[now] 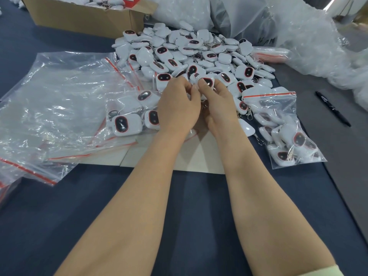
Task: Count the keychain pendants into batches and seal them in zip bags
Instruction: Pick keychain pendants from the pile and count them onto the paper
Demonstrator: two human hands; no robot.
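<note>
Your forearms reach out over the dark blue surface [189, 216] and a pale flat sheet [179, 158].

Your left hand [178, 108] and right hand [217, 104] meet at the near edge of the pile, thumb tips touching.
- Right hand: the fingers curl round one held pendant [207, 81], with the thumb on it. Its dark, red-rimmed face is turned up. The thumb covers part of it, so its long axis cannot be read.
- Left hand: the fingers are curled. You cannot tell whether they hold anything, because the hand hides them.

Left of your hands, a left zip bag [131, 112] holds several pendants, faces up. Your left hand hides its right end.

Farther left lies a stack of empty zip bags [49, 108], with red strips at their mouths.

On the right, a right zip bag [282, 126] holds a batch of pendants lying at mixed angles. Its red strip is at the far end.

A black marker pen [332, 108] lies beyond that bag, its long axis running near to far.

The loose pile of pendants [195, 54] lies behind your hands, some face up and some face down.

At far left, a cardboard box [83, 16] holds more pendants and is cut off by the top edge.

Crumpled clear film [308, 36] fills the far right.
</note>
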